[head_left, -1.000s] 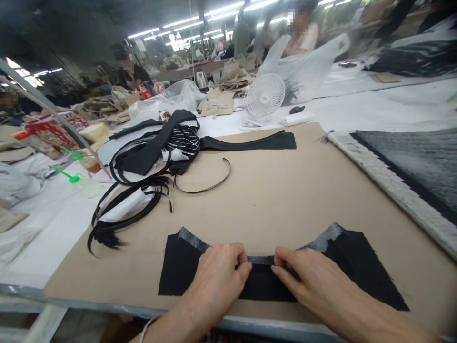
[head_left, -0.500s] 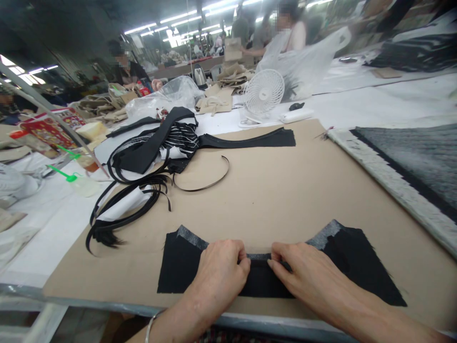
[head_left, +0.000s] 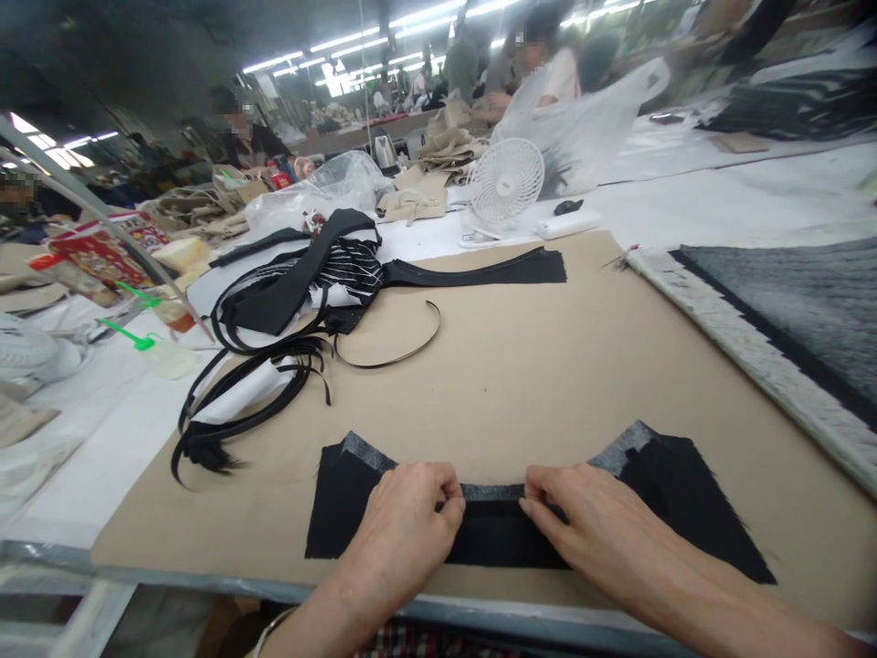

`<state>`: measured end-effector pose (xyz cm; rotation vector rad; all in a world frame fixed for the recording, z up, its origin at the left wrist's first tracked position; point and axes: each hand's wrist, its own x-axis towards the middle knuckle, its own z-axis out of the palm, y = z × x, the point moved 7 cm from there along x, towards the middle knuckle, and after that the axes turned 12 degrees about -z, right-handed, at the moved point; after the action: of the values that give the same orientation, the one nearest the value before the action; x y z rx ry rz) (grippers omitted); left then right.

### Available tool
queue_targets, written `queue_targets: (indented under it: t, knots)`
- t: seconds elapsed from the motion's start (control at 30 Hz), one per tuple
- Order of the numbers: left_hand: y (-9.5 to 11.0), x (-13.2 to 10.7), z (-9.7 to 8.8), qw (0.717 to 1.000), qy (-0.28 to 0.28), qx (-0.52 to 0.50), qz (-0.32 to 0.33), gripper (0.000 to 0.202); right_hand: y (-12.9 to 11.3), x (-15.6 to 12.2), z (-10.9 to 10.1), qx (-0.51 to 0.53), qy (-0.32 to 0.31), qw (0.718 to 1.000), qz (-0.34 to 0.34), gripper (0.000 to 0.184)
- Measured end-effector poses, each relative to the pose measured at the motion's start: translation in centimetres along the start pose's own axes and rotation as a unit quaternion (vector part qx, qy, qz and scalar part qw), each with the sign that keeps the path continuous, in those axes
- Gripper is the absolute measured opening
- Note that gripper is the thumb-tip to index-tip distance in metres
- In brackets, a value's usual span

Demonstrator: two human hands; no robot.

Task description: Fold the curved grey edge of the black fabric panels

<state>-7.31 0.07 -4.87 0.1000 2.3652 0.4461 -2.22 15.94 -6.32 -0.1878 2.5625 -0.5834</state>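
A black fabric piece (head_left: pixel 507 535) with a curved upper edge lies flat near the front of the tan board (head_left: pixel 521 366). Along its curve runs a grey fuzzy strip (head_left: pixel 493 493), seen at both raised corners and in the gap between my hands. My left hand (head_left: pixel 417 512) pinches the curved edge left of the middle, thumb against fingers. To the right of that gap, my right hand (head_left: pixel 582 512) pinches the same edge. The fabric under my fingers is hidden.
Behind on the left lie a coil of black strips (head_left: pixel 253 402) and striped black pieces (head_left: pixel 349 260). A curved black band (head_left: pixel 480 270) and a white fan (head_left: pixel 507 178) are farther back. Grey padded material (head_left: pixel 787 292) lies at right, a squeeze bottle (head_left: pixel 168 356) at left.
My left hand has slid left along the edge, so more of the grey strip shows between my hands. My right hand has stayed nearly in place.
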Motion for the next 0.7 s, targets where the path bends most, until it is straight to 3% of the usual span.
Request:
queue_targets:
  t: [0.37, 0.7]
  knots:
    - [-0.5, -0.3, -0.2, 0.992, -0.074, -0.092, 0.049, 0.021, -0.8, -1.2, -1.9, -0.025, -0.003, 0.999, -0.037, 0.023]
    - [-0.2, -1.0, -1.2, 0.988, -0.096, -0.104, 0.060, 0.023, -0.7, -2.0, -4.7, -0.052, -0.022, 0.997, -0.049, 0.020]
